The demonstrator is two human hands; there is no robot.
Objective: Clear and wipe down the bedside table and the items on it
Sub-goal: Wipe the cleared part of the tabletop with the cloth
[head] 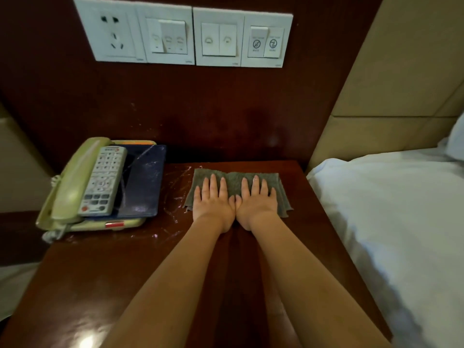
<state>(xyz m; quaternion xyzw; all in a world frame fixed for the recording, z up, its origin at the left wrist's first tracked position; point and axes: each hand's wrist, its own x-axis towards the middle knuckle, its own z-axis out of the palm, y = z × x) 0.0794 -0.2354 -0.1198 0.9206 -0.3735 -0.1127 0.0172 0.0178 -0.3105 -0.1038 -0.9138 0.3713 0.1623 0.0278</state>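
Observation:
A grey-green cloth (236, 180) lies flat on the dark red-brown bedside table (105, 267), near its back edge. My left hand (213, 202) and my right hand (257, 202) rest side by side on the cloth, palms down, fingers spread, thumbs touching. Left of the cloth sits a yellow-green telephone (72, 187) with a dark blue card (144, 182) on it. A white remote control (105, 179) lies on top of the card beside the handset. White smears mark the table between the phone and the cloth.
A white panel of a socket and several switches (185, 36) is on the dark wall above. A bed with white sheets (391, 217) and a beige padded headboard (401, 96) borders the table on the right. The telephone's coiled cord (54, 233) hangs at the table's left edge.

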